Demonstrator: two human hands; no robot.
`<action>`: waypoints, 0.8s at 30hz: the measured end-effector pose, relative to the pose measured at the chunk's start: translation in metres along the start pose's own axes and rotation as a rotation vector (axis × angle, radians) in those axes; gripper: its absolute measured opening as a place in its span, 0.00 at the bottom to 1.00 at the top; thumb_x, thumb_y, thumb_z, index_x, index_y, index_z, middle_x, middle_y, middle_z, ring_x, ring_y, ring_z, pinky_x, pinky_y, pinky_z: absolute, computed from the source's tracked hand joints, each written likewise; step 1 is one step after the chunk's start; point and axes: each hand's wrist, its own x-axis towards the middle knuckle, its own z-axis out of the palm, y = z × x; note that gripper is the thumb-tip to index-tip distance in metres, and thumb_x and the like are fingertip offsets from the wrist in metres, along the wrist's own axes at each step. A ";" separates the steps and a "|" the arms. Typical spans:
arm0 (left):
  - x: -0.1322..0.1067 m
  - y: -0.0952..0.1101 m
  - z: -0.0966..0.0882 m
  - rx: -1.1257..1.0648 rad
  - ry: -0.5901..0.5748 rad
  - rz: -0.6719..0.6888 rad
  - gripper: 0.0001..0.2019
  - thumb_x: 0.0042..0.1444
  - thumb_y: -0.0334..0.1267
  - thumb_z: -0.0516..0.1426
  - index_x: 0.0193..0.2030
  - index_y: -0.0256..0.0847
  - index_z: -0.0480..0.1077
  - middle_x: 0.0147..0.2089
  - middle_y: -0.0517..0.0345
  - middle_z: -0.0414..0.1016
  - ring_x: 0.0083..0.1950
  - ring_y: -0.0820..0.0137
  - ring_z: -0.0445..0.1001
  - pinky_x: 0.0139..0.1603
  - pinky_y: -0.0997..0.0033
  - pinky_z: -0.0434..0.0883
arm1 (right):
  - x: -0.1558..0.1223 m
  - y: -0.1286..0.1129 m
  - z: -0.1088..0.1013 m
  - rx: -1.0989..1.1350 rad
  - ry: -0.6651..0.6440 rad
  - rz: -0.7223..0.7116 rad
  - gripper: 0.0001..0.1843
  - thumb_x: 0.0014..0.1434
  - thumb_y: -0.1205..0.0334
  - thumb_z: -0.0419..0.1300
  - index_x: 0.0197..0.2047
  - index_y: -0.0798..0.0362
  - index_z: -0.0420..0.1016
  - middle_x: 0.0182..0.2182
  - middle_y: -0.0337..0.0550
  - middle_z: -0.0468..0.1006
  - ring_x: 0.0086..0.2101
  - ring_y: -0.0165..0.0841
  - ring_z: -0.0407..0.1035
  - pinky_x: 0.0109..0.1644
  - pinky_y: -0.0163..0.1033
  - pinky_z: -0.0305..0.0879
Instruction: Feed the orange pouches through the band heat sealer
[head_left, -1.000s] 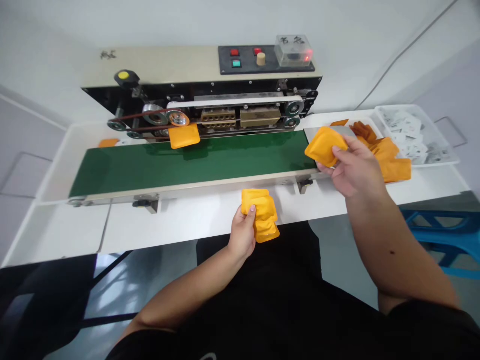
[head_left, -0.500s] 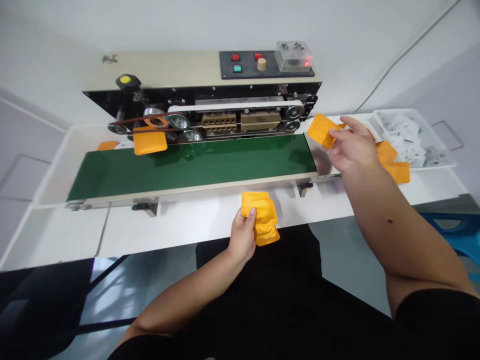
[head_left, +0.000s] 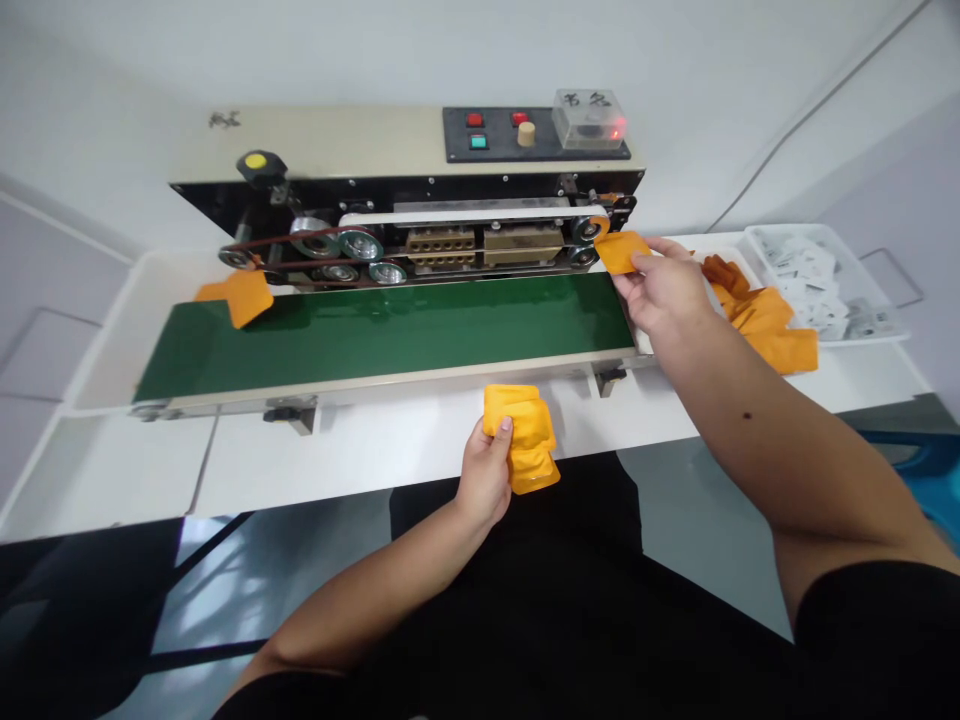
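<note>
My right hand (head_left: 667,288) pinches one orange pouch (head_left: 621,252) at the right end of the band sealer (head_left: 322,140), its edge at the rollers. In front of the machine, my left hand (head_left: 486,468) is closed on several orange pouches (head_left: 529,430), fanned out and held above the table's front edge. The green conveyor belt (head_left: 420,325) runs below the rollers. At its left end, another orange pouch (head_left: 249,297) hangs tilted by the last roller.
Right of the machine lies a heap of orange pouches (head_left: 765,320). Behind it a white bin (head_left: 896,325) holds small white packets (head_left: 810,270). A white tray (head_left: 105,350) stands at the belt's left end. A blue stool (head_left: 911,460) is at the lower right.
My right hand has moved left, bringing its pouch up to the rollers. The pouch at the left end has travelled left and tilted. My left hand stays in place.
</note>
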 end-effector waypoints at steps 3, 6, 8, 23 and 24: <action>0.000 0.000 0.000 0.001 0.002 -0.001 0.24 0.59 0.54 0.73 0.52 0.41 0.77 0.46 0.53 0.86 0.43 0.61 0.85 0.51 0.56 0.83 | -0.008 0.002 0.011 -0.014 0.020 0.005 0.18 0.71 0.83 0.53 0.50 0.48 0.64 0.40 0.38 0.82 0.39 0.28 0.83 0.51 0.41 0.82; 0.001 0.001 0.000 -0.002 0.007 -0.007 0.24 0.58 0.54 0.74 0.51 0.41 0.77 0.46 0.53 0.85 0.43 0.60 0.86 0.51 0.56 0.83 | -0.013 0.002 0.016 -0.059 0.003 0.030 0.16 0.71 0.81 0.55 0.48 0.47 0.63 0.39 0.37 0.81 0.38 0.27 0.82 0.50 0.40 0.82; 0.001 0.002 0.000 -0.004 0.012 -0.007 0.24 0.58 0.54 0.74 0.51 0.41 0.77 0.46 0.53 0.85 0.43 0.62 0.85 0.50 0.57 0.83 | -0.015 -0.001 0.013 -0.117 -0.017 0.057 0.13 0.72 0.76 0.59 0.46 0.46 0.63 0.37 0.35 0.79 0.36 0.28 0.80 0.48 0.39 0.82; -0.001 0.001 0.010 -0.022 -0.019 0.019 0.23 0.59 0.54 0.74 0.51 0.41 0.77 0.46 0.53 0.86 0.47 0.59 0.86 0.54 0.57 0.82 | -0.196 0.087 -0.129 -0.844 -0.524 -0.115 0.16 0.63 0.53 0.70 0.51 0.47 0.75 0.38 0.39 0.76 0.34 0.34 0.70 0.36 0.39 0.69; -0.002 0.000 0.011 -0.022 -0.022 0.026 0.24 0.59 0.54 0.74 0.51 0.41 0.77 0.46 0.53 0.86 0.47 0.59 0.86 0.54 0.57 0.82 | -0.200 0.097 -0.134 -0.905 -0.547 -0.104 0.19 0.62 0.52 0.70 0.54 0.47 0.75 0.40 0.41 0.77 0.34 0.34 0.71 0.37 0.40 0.70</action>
